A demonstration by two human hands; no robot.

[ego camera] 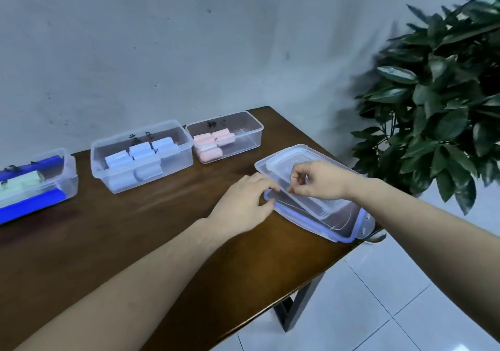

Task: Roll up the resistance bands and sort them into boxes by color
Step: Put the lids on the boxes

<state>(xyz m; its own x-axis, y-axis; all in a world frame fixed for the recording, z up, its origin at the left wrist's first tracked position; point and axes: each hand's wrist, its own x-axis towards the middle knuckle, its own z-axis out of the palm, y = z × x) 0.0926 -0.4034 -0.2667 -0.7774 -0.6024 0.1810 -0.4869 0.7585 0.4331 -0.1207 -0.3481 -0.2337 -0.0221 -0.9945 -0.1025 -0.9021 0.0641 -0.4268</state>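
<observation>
Clear plastic lids (311,180) are stacked at the right end of the brown wooden table (140,237), near its right edge. The upper lid is plain and tilted; the lower lid (338,229) is trimmed in blue with latch tabs at its near right corner.

Right hand (322,181): fingers curled, near edge of the upper lid pinched between thumb and fingertips. Left hand (243,202): fingers bent, tips placed at the left corner of the stack, on the blue-trimmed rim. Whether that rim is actually clasped cannot be told; contact only is seen.

Three open clear boxes are lined up along the wall side of the table:
- Pink box (230,137), rightmost: rolled pink bands (213,142) are packed at its left end, right part bare. Black marker writing is seen on its far wall, not legible.
- Middle box (140,156): rolled pale blue bands (143,156) are stacked in two layers. Marker writing likewise not legible.
- Left box (40,183), cut off by the frame edge: pale green rolls (21,184) are seen inside, flanked by bright blue strips (29,202) along the near and far sides. What the strips are cannot be told.

The boxes are set just beside one another, not touching the lid stack. A leafy green plant (438,101) stands off the table's right end, over white floor tiles (378,296). A grey scuffed wall (189,39) is behind.
</observation>
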